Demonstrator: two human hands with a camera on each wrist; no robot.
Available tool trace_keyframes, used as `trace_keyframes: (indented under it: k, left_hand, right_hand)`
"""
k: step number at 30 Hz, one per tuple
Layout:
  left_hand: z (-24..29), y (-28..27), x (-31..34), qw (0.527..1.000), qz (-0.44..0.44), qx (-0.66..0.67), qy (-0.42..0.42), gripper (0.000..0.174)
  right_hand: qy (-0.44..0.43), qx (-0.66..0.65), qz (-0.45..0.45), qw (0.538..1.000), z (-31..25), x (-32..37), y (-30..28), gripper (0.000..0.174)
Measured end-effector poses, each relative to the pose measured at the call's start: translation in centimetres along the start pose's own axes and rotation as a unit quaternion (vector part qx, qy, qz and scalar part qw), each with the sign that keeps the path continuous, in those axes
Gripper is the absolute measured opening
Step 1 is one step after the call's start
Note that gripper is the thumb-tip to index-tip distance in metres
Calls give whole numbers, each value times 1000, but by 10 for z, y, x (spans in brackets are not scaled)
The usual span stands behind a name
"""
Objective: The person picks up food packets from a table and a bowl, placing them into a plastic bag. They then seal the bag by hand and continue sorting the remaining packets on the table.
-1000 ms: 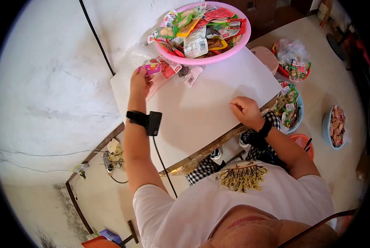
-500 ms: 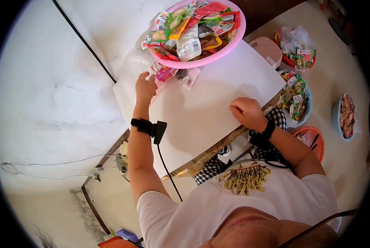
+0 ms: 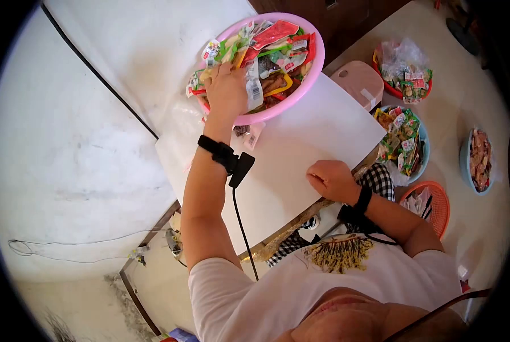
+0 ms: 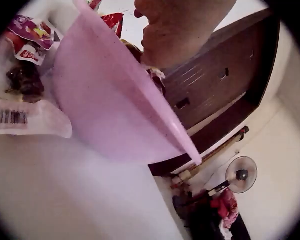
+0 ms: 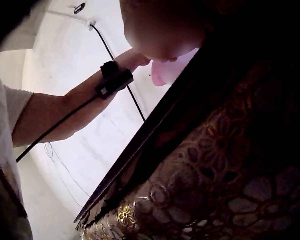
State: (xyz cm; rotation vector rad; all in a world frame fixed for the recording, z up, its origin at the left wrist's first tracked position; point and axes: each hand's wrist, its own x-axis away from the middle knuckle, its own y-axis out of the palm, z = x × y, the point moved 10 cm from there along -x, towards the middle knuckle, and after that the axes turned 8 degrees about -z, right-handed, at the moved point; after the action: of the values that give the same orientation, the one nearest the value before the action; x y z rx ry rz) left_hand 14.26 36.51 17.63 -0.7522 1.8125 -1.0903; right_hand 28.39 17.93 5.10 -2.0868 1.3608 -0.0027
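My left hand [image 3: 227, 91] reaches over the near rim of a pink basin [image 3: 297, 94] heaped with sealed food packets [image 3: 275, 34]. Its fingers lie on the packets at the basin's left side, the tips partly hidden among them. In the left wrist view the hand [image 4: 185, 30] shows above the basin's wall [image 4: 100, 95], and a purple packet [image 4: 32, 31] lies on the table beside the basin. My right hand [image 3: 333, 179] rests at the table's near edge, fingers loosely curled, holding nothing visible.
A white table [image 3: 300, 142] stands against the white wall. On the floor to the right are a red basin [image 3: 429, 91] and a blue basin [image 3: 425, 157] of packets, an orange basket [image 3: 442, 211], another blue basin [image 3: 466, 171] and a pink stool [image 3: 354, 80]. A cable [image 3: 240, 222] trails from the left wrist.
My left hand has let go of the purple packet, leaving it on the table by the basin, and moved up onto the packets in the basin. My right hand stays at the table edge.
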Motion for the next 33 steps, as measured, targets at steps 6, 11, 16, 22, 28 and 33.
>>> trace_keyframes:
  k: [6,11,16,22,28,33]
  left_hand:
    - [-6,12,-26,995,-18,-86,-46,12]
    - [-2,16,-35,986,-32,-161,-39,12]
    - [-5,20,-37,984,-49,-169,-28,11]
    - [-11,-25,-23,993,50,-89,-53,10]
    - [-59,-70,19,958,72,206,-188,14]
    - [-115,-57,82,818,76,479,-308,17]
  right_hand:
    - [-10,4,6,1000,-5,0,-3,10]
    - [-24,-9,18,1000,-8,-1,-4,9]
    - [-27,-1,11,1000,-8,0,-5,8]
    - [-26,-3,20,999,-5,3,-4,9]
    - [-28,13,26,999,-9,1,-6,7]
    - [3,20,0,1000,-6,-1,0,12]
